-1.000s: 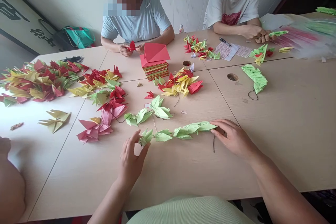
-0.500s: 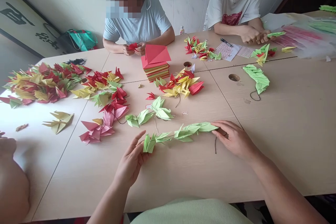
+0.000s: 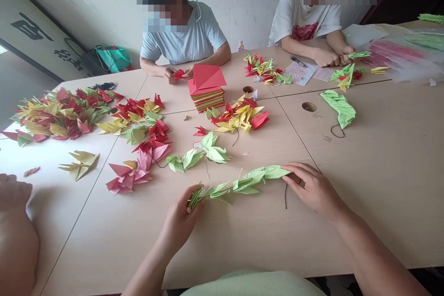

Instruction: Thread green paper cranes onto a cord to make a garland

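Note:
A string of light green paper cranes (image 3: 243,182) lies across the wooden table (image 3: 249,236) in front of me. My left hand (image 3: 180,219) pinches the string's left end, where the cranes are bunched and lifted a little. My right hand (image 3: 312,189) rests flat on the table with its fingertips pressing the right end of the string, next to a dark thread (image 3: 286,196) that trails toward me.
Loose green cranes (image 3: 197,152) and pink cranes (image 3: 133,171) lie just beyond the string. Big piles of red, yellow and green cranes (image 3: 58,113) fill the left. A paper stack (image 3: 206,88) stands mid-table. Two people fold paper opposite; another person's arm (image 3: 15,231) is at left.
My left hand has gone from open fingers beside the string to a pinch on its left end, pulling it toward me and bunching the cranes. My right hand has stayed on the right end.

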The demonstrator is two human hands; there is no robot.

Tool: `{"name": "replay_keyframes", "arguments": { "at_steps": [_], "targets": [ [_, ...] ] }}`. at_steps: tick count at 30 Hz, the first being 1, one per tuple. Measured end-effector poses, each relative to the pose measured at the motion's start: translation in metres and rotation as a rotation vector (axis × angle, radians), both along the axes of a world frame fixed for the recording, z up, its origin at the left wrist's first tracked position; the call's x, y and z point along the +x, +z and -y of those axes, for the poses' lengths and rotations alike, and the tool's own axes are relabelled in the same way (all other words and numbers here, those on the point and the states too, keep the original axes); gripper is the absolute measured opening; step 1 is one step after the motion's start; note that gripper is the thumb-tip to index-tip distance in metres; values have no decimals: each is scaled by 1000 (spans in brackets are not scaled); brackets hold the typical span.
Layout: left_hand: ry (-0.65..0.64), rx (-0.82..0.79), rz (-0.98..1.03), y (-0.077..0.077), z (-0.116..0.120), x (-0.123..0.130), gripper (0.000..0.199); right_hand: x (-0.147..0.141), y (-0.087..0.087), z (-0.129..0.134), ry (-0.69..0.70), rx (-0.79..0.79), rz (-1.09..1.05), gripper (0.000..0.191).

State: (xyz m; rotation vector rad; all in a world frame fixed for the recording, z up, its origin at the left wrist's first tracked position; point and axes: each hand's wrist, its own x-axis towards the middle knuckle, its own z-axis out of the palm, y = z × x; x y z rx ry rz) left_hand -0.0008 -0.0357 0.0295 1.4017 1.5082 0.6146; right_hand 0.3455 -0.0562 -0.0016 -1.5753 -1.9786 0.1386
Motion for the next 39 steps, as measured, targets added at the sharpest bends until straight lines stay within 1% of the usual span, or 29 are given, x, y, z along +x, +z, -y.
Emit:
{"name": "replay_keyframes", "arguments": {
  "at_steps": [2, 5, 6, 8, 9, 11, 13, 15, 16, 20, 25, 28, 32, 39],
  "targets": [
    [-18, 55, -60, -1, 1, 1, 29, -4, 6, 1, -13, 43, 15, 22],
    [-53, 127, -102, -4, 1, 2, 27, -24, 24, 1, 25, 101, 29, 25],
    [-66, 143, -107, -6, 1, 3, 26, -34, 31, 0, 74, 100, 35, 26],
    [-89, 171, -110, -7, 1, 4, 25, -57, 43, -4, 254, 80, 64, 28],
    [-98, 183, -107, -8, 0, 4, 24, -68, 46, -7, 318, 66, 77, 27],
    [-110, 205, -98, -9, 0, 4, 24, -90, 48, -15, 437, 5, 130, 26],
    [-115, 220, -84, -9, 1, 4, 23, -107, 43, -23, 489, -23, 160, 20],
    [-116, 222, -69, -9, 2, 4, 24, -118, 37, -30, 522, -45, 182, 10],
    [-118, 215, -60, -8, 3, 3, 24, -121, 34, -32, 534, -56, 189, 9],
    [-135, 143, -15, -4, 6, 2, 21, -123, 31, -36, 548, -92, 174, 17],
    [-171, 36, 66, 1, 3, 1, 26, -116, 38, -38, 542, -137, 160, 18],
    [-210, 1, 97, 2, 0, 4, 25, -115, 38, -38, 548, -153, 176, 18],
    [-246, 20, 72, 2, -4, 9, 18, -117, 35, -40, 550, -152, 198, 16],
    [-223, 76, -28, -1, -8, 6, 17, -113, 32, -44, 500, -110, 173, 20]
  ]
}}
